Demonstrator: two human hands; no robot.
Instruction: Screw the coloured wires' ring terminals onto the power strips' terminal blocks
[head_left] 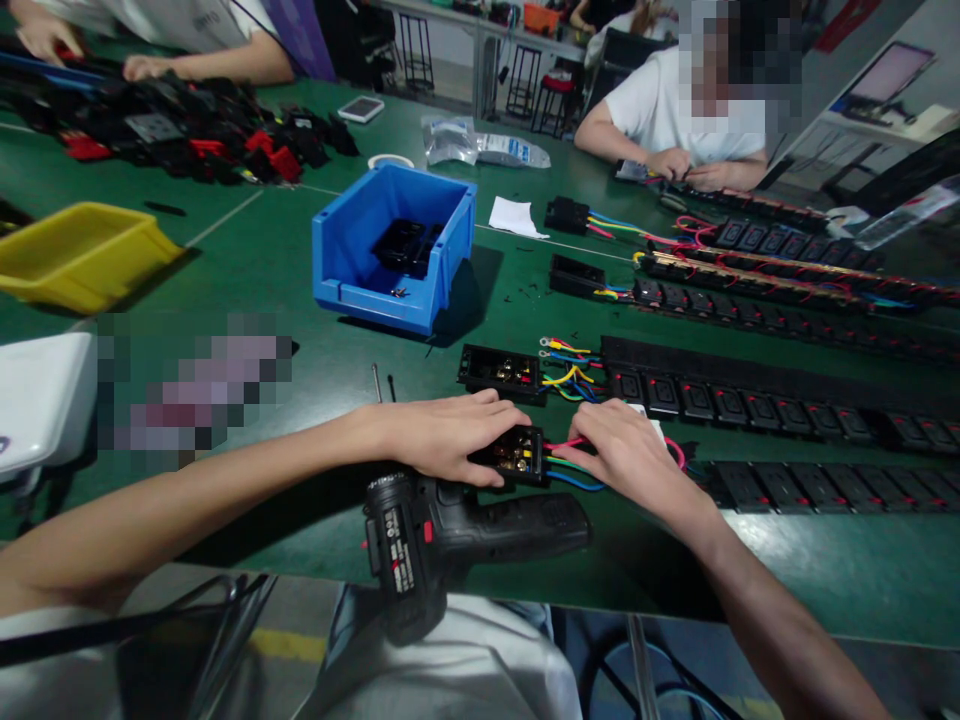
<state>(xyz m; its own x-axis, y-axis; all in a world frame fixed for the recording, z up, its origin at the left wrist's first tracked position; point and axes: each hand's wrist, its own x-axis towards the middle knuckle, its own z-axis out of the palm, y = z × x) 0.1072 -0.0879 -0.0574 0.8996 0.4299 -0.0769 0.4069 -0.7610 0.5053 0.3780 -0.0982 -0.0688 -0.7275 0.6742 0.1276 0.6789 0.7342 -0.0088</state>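
The black box (pixel 527 462) lies flat on the green table (pixel 255 270), close to the near edge and right in front of the person, just beyond a black power drill (pixel 495 530). It is a narrow, dark case with its top uncovered; at its right end brass-coloured screws and small bits of yellow and red show inside, while its left part is hidden under the left hand (pixel 450 440). Its long axis runs left to right, roughly along the near edge of the table, and the end with the wires points to the right. From that end come a red wire (pixel 562 446), a green wire (pixel 568 463) and a blue wire (pixel 577 483), leading toward the right hand and the row of sockets (pixel 832 487) beyond it. The left hand is palm down and partly spread, its thumb on the near side and its fingers over the top, holding the box against the table. The right hand (pixel 630 455) is bent half closed, with thumb and fingertips pinched together on the red wire, which loops out again past the knuckles. Just beyond the box lies a second, similar case (pixel 501 370), set nearly parallel, with yellow and blue wires at its right end. Farther off, a blue bin (pixel 390 305) holds black parts.
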